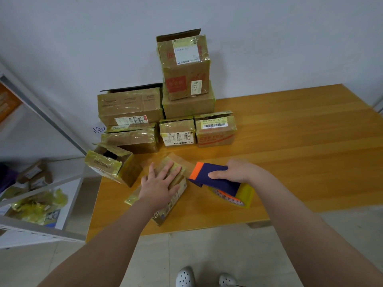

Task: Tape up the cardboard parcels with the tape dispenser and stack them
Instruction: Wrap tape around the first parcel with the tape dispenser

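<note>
A small flat cardboard parcel lies near the table's front edge. My left hand presses flat on its top with straight fingers. Just to its right, my right hand grips a purple and orange tape dispenser that carries a yellowish tape roll. The dispenser's orange front end sits at the parcel's right edge. A strip of tape runs from the dispenser over the parcel top.
Several taped parcels stand stacked against the wall at the table's back left. An open box tilts at the left edge of the wooden table. A metal shelf with yellow scraps stands to the left.
</note>
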